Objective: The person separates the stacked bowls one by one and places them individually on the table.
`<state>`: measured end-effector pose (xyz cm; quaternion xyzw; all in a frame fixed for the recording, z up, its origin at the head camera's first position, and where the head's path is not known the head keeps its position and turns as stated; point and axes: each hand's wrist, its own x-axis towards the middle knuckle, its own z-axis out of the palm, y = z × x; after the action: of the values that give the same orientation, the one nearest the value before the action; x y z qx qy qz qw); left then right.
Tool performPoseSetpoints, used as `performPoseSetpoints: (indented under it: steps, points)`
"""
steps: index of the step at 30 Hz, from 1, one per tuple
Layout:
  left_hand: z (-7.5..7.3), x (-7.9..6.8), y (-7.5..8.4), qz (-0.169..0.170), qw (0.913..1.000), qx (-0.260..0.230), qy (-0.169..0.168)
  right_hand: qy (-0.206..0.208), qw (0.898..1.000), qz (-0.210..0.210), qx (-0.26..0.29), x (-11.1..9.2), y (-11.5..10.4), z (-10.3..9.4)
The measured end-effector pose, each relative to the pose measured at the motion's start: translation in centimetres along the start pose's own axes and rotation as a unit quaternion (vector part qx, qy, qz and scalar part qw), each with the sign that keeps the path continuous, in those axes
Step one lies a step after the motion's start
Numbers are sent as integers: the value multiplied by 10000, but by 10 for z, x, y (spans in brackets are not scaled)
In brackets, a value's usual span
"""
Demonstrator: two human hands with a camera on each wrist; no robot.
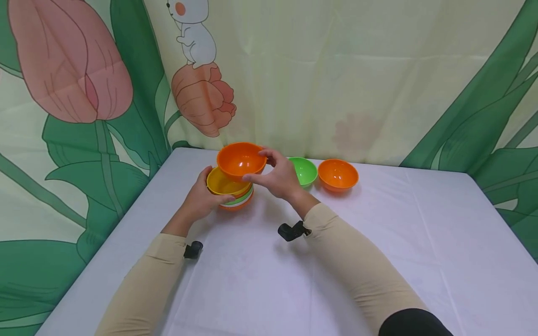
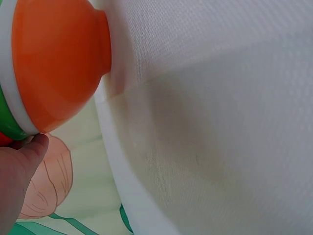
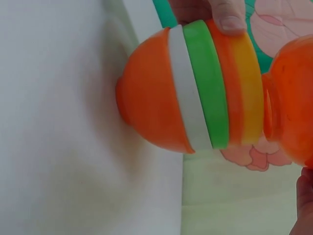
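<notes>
My right hand (image 1: pixel 280 176) pinches an orange bowl (image 1: pixel 240 159) by its right side, thumb at the near rim, and holds it above a stack of nested bowls. On top of that stack sits a yellow bowl (image 1: pixel 218 183). Below it, in the right wrist view, show an orange rim, a green bowl (image 3: pixel 208 85), a white bowl (image 3: pixel 188 93) and an orange bottom bowl (image 3: pixel 149 90). The held bowl's foot is close to the yellow rim, tilted a little. My left hand (image 1: pixel 197 201) grips the stack from the left, its thumb on the near side.
A green bowl (image 1: pixel 304 171) stands right of the stack, partly behind my right hand. Beside it is another orange bowl (image 1: pixel 338 173). The white-covered table (image 1: pixel 357 242) ends at a printed curtain (image 1: pixel 302 93) along the back.
</notes>
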<state>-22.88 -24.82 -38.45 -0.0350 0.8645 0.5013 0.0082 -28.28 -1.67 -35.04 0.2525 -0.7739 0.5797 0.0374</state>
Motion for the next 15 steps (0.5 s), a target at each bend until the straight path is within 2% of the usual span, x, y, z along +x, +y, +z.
performPoseSetpoints:
  steps: [9, 15]
  points:
    - [1, 0, 1, -105, 9999, 82, 47, 343, 9994, 9, -41, -8, 4, -18]
    - [1, -2, 4, -114, 9998, 112, 77, 415, 9990, 153, -119, -15, 9, -29]
